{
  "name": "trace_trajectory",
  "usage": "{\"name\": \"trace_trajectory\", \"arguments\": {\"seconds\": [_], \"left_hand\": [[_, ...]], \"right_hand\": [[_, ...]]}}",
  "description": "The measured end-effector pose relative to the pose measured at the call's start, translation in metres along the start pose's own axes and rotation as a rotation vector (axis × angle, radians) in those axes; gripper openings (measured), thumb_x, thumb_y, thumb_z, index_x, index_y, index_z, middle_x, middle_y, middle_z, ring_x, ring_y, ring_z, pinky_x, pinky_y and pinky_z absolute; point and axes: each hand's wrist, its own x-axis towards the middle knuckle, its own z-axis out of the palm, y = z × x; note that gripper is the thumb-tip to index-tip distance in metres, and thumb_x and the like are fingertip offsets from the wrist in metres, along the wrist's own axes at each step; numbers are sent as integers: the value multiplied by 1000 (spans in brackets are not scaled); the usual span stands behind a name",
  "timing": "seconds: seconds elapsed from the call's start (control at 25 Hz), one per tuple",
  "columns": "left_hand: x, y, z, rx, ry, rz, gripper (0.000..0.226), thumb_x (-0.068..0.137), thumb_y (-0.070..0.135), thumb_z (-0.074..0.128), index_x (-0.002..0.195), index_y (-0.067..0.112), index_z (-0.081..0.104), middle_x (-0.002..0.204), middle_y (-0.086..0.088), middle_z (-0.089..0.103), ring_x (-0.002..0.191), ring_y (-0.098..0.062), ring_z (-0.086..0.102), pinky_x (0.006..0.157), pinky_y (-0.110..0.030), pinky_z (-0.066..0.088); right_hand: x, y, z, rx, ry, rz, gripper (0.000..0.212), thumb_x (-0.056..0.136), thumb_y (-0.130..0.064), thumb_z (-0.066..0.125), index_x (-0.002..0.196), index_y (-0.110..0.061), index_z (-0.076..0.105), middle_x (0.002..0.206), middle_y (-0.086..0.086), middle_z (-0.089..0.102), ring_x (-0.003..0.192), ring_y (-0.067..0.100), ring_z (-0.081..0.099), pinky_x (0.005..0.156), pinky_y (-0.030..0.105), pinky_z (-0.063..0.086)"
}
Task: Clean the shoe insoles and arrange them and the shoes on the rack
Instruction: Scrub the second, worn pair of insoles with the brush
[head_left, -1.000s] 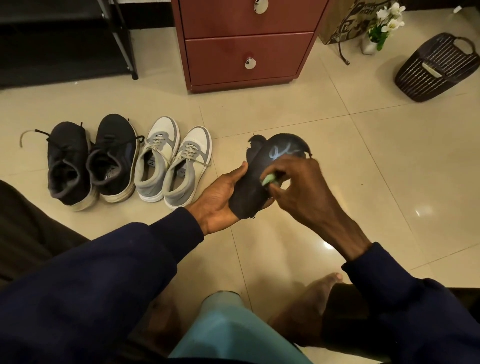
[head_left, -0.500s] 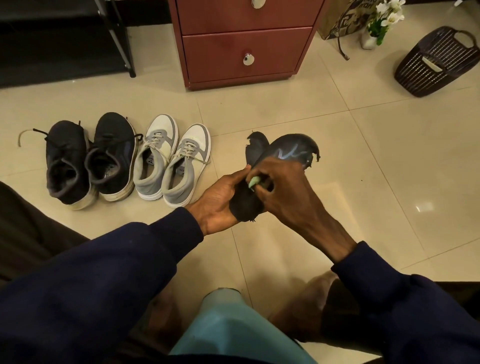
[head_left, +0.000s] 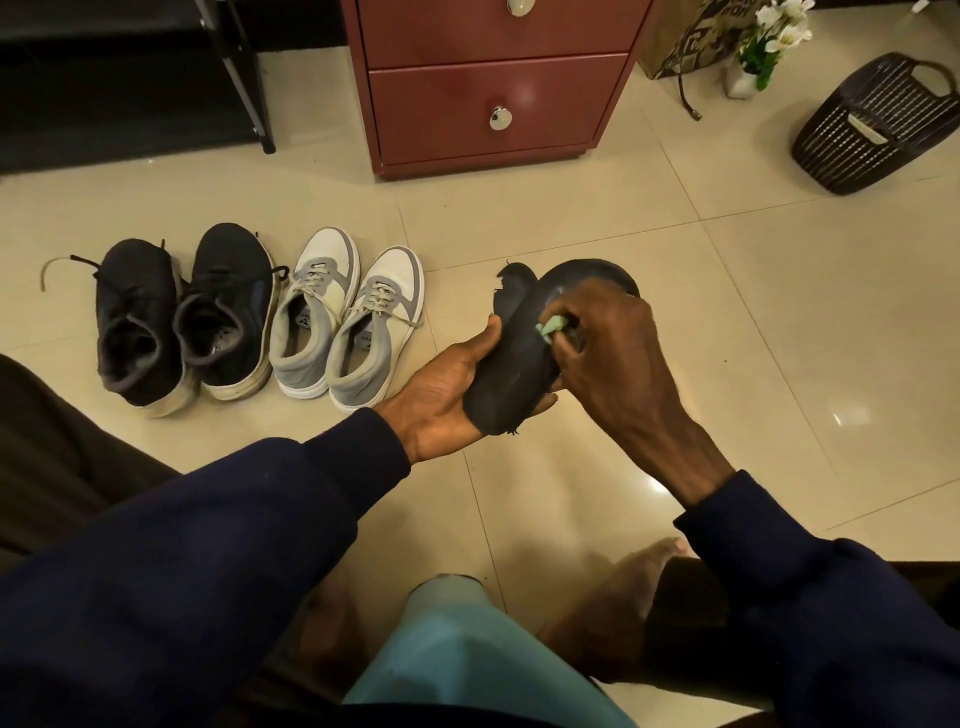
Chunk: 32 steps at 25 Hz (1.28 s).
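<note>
On the floor (head_left: 727, 312), black shoes (head_left: 182, 322) and grey shoes (head_left: 348, 317) stand unracked; the left hand (head_left: 447, 395) grips an insole (head_left: 514, 374), the right hand (head_left: 613, 353) pinches a green cloth (head_left: 553, 326) against it.

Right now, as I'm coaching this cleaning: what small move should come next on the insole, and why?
Probably drag the green cloth pinched in the right hand down the insole toward its near end: the left hand holds that end, and the cloth sits at the far half.
</note>
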Motion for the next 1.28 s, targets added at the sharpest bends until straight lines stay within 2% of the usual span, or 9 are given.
{"name": "trace_trajectory", "arguments": {"seconds": [0.12, 0.24, 0.44, 0.64, 0.76, 0.84, 1.04, 1.2, 1.28], "left_hand": [[0, 0, -2, 3, 11, -6, 47, 107, 42, 47, 139, 10, 60, 134, -17, 66, 117, -31, 66, 110, -47, 47], [-1, 0, -5, 11, 39, -5, 42, 107, 42, 48, 112, 10, 74, 107, -13, 74, 95, -24, 73, 87, -39, 61], [1, -1, -2, 36, -1, 5, 49, 108, 42, 45, 145, 10, 54, 137, -17, 64, 121, -33, 65, 110, -48, 46], [1, 0, -6, 17, 33, 0, 41, 107, 42, 49, 121, 10, 70, 114, -13, 72, 103, -25, 70, 99, -40, 55], [3, -1, -4, 17, 2, 0, 43, 107, 41, 47, 134, 11, 62, 127, -15, 69, 119, -30, 66, 112, -48, 45], [3, -1, -3, 26, -9, 2, 44, 107, 40, 46, 136, 10, 60, 129, -16, 69, 115, -32, 69, 112, -49, 44], [2, -1, -9, 78, 76, -33, 43, 105, 46, 52, 98, 14, 79, 99, -9, 74, 90, -22, 70, 93, -40, 51], [3, 1, -5, 15, 19, 0, 40, 107, 42, 49, 126, 11, 67, 119, -14, 71, 105, -26, 70, 102, -45, 55], [1, 4, -5, 42, 22, -14, 41, 106, 45, 49, 119, 13, 69, 109, -10, 73, 95, -23, 72, 92, -40, 57]], "right_hand": [[-9, -6, 5, 29, 16, 8, 14, 82, 4, 68, 91, -7, 71, 90, 9, 68, 82, 20, 63, 79, 23, 47], [-19, -27, 7, 148, -246, -119, 13, 82, 1, 72, 90, -9, 74, 89, 4, 69, 80, 13, 61, 75, 10, 45], [-1, 2, -3, -19, 54, 39, 11, 83, 4, 69, 88, -6, 71, 86, 11, 68, 77, 23, 64, 73, 27, 50], [-19, -25, 7, 151, -247, -121, 12, 83, -1, 72, 91, -9, 74, 90, 4, 70, 81, 14, 63, 77, 15, 51], [-4, -4, 2, 43, -71, -46, 12, 83, 1, 70, 89, -9, 72, 88, 5, 68, 79, 13, 59, 74, 23, 51], [-2, 4, 0, -5, 60, 40, 12, 85, 3, 67, 90, -7, 71, 89, 9, 67, 80, 18, 61, 76, 23, 47], [-21, -32, 12, 158, -258, -146, 16, 81, 2, 70, 90, -10, 73, 90, 5, 69, 82, 15, 63, 75, 12, 48], [-10, -16, 8, 68, 26, -79, 15, 78, 7, 70, 84, -6, 70, 84, 9, 67, 78, 20, 62, 74, 32, 54], [-18, -28, 9, 133, -50, -105, 17, 77, 7, 70, 86, -7, 71, 87, 5, 68, 80, 16, 62, 75, 30, 54]]}}
